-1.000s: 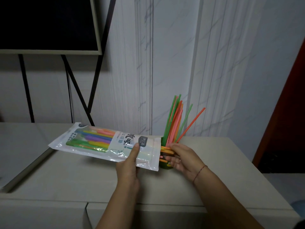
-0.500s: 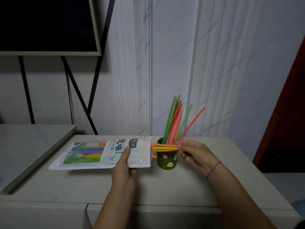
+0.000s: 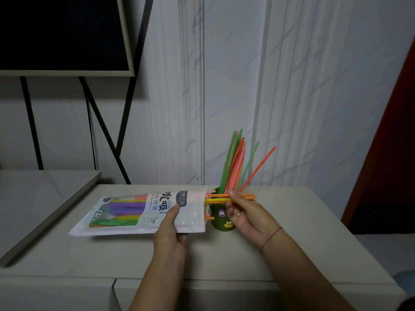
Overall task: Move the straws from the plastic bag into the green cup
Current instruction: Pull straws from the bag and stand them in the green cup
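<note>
Straws (image 3: pixel 235 162) already stand in a bunch in the green cup (image 3: pixel 221 218). My right hand (image 3: pixel 244 212) pinches a few more (image 3: pixel 220 197) poking from the plastic bag (image 3: pixel 143 212), while my left hand (image 3: pixel 170 230) clamps the bag; plenty remain inside.

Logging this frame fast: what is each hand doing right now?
Left hand: closed on the plastic bag, holding it up.
Right hand: closed on a few straws sticking out of the bag's open end.

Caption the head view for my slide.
Left hand steadies the plastic bag while right hand pulls straws out beside the green cup.
</note>
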`<state>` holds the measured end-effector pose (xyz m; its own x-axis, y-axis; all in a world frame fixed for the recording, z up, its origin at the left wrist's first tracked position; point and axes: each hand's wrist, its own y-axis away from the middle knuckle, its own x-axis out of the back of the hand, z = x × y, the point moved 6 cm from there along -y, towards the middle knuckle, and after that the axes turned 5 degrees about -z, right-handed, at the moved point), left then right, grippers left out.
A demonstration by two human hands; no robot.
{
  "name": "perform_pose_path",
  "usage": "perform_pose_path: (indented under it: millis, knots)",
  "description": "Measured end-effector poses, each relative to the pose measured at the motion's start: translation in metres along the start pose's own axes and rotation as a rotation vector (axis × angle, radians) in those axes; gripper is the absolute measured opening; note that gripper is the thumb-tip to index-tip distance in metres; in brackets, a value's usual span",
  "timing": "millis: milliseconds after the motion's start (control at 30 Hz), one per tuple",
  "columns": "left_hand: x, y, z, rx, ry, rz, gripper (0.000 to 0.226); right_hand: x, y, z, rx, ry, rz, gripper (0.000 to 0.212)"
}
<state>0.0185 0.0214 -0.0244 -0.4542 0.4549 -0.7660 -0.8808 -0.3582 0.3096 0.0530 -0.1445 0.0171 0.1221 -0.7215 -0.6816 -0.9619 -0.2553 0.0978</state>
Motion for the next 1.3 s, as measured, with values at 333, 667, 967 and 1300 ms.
perform_pose_path:
  millis: [333, 667, 967, 1300]
  knots:
    - [-0.002, -0.001, -0.001, 0.024, 0.085, -0.008, 0.05, -0.004, -0.005, 0.001, 0.189, 0.151, 0.089, 0.009]
    - [0.005, -0.011, 0.009, -0.008, 0.133, -0.009, 0.05, 0.019, 0.008, -0.051, 0.241, 0.374, 0.071, 0.016]
    - [0.003, -0.008, 0.001, 0.005, 0.107, -0.001, 0.049, 0.005, 0.0, -0.023, 0.158, 0.165, -0.023, 0.007]
    - [0.0, -0.004, -0.004, 0.012, 0.084, 0.018, 0.05, -0.004, -0.003, -0.005, 0.246, 0.245, 0.064, 0.008]
